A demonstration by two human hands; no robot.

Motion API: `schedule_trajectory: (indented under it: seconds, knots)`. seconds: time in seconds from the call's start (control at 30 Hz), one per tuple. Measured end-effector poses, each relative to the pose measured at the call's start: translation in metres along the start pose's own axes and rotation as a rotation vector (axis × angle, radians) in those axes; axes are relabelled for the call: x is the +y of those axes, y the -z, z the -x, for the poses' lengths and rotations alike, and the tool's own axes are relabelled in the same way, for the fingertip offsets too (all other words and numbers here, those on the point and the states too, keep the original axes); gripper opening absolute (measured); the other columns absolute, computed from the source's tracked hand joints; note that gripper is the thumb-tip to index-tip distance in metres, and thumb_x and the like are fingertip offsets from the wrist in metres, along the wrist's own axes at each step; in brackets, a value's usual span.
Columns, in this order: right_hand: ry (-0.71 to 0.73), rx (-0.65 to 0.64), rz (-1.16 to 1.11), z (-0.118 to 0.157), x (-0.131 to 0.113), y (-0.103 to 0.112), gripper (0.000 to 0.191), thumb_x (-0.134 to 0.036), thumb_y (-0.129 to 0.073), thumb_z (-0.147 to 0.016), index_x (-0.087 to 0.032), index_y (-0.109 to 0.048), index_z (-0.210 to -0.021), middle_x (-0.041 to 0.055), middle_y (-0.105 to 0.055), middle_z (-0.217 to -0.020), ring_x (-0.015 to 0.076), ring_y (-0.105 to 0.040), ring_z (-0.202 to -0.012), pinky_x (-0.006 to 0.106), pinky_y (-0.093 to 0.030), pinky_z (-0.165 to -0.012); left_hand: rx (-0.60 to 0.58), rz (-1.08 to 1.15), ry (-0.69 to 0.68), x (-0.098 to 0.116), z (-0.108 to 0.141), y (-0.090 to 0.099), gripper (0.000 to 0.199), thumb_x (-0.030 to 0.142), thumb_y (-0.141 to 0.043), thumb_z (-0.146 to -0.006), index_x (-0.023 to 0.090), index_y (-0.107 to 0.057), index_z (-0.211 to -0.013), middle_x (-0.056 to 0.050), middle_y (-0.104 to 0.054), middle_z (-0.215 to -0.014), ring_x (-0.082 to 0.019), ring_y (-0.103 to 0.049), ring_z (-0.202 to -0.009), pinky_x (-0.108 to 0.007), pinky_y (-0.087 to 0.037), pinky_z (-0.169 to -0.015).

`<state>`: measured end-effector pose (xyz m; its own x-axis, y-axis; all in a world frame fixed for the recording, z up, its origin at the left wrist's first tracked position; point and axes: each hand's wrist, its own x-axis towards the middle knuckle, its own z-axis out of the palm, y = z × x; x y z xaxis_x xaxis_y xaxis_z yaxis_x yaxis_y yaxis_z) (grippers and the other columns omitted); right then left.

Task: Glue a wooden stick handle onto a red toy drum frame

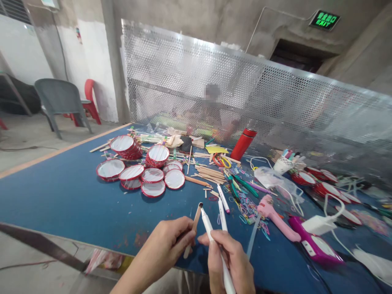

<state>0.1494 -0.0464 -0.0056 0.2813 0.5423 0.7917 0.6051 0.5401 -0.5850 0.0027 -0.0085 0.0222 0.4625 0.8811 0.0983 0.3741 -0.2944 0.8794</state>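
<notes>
My left hand (176,241) is closed around a flat wooden craft stick (197,218), held tilted over the near edge of the table. The stick's upper end is coloured black. In my right hand (229,255) is a white marker pen (207,222), gripped like a pencil, its tip at the blackened end of the stick. Just beyond my right hand lie two more markers, one white (222,214) and another with a pink end (223,198). A pink hot glue gun (277,218) rests to the right, a translucent glue stick at its back.
Round white discs with red rims (153,175) lie in piles at the left. Wooden sticks (210,173), green-handled pliers (245,185) and coloured paper clips (246,204) are scattered mid-table. A red bottle (243,144), purple power strip (315,243) and perforated metal screen (245,90) stand beyond.
</notes>
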Motion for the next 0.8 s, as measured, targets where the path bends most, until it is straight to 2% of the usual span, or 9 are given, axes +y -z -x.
schedule_trajectory:
  seconds: [0.8]
  knots:
    - [-0.049, 0.001, -0.041, 0.0016, 0.0015, -0.0017, 0.011, -0.021, -0.058, -0.091, -0.024, -0.065, -0.098, -0.0034, -0.072, -0.076, 0.009, -0.068, -0.068, 0.019, -0.051, -0.073, 0.002, -0.016, -0.006, -0.0032, -0.0019, -0.001, 0.027, 0.032, -0.044, -0.097, 0.019, -0.06, -0.079, 0.002, -0.066, -0.068, -0.011, -0.06, -0.065, -0.018, -0.039, -0.063]
